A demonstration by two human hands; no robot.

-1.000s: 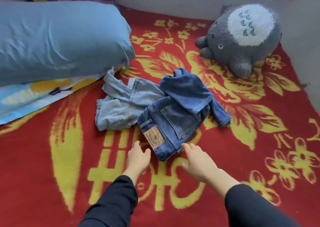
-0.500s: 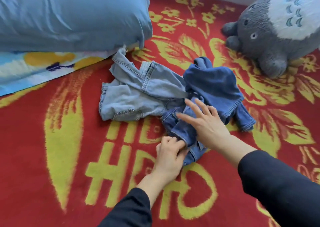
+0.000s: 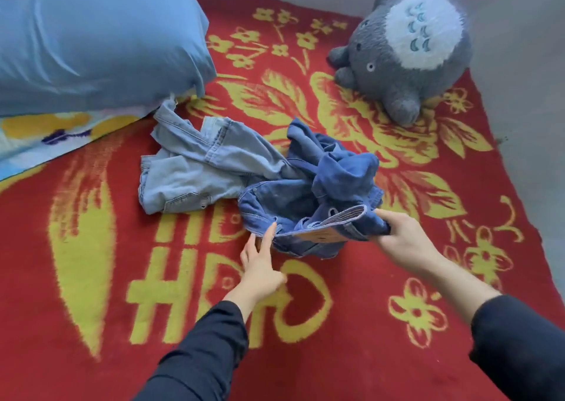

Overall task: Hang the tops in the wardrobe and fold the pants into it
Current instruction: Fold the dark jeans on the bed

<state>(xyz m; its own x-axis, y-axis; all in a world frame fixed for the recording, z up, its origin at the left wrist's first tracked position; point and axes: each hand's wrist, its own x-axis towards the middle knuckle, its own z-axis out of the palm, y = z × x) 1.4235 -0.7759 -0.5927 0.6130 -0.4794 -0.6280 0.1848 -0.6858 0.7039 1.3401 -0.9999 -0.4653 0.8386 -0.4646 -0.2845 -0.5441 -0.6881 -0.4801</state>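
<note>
Bunching at frame centre, the dark jeans (image 3: 275, 205) are gripped at the waistband by the right hand (image 3: 403, 241) and touched by the straight-fingered left hand (image 3: 263, 272). The light jeans (image 3: 189, 180) beside them lie crumpled; nothing is folded yet, and no wardrobe is seen.

Bare red blanket (image 3: 76, 293) is lying open in front. A blue pillow (image 3: 91, 39) is blocking the far left, a grey plush toy (image 3: 382, 76) the far right; light jeans (image 3: 189, 171) are crowding the middle, apparently touching the dark jeans (image 3: 275, 198).
</note>
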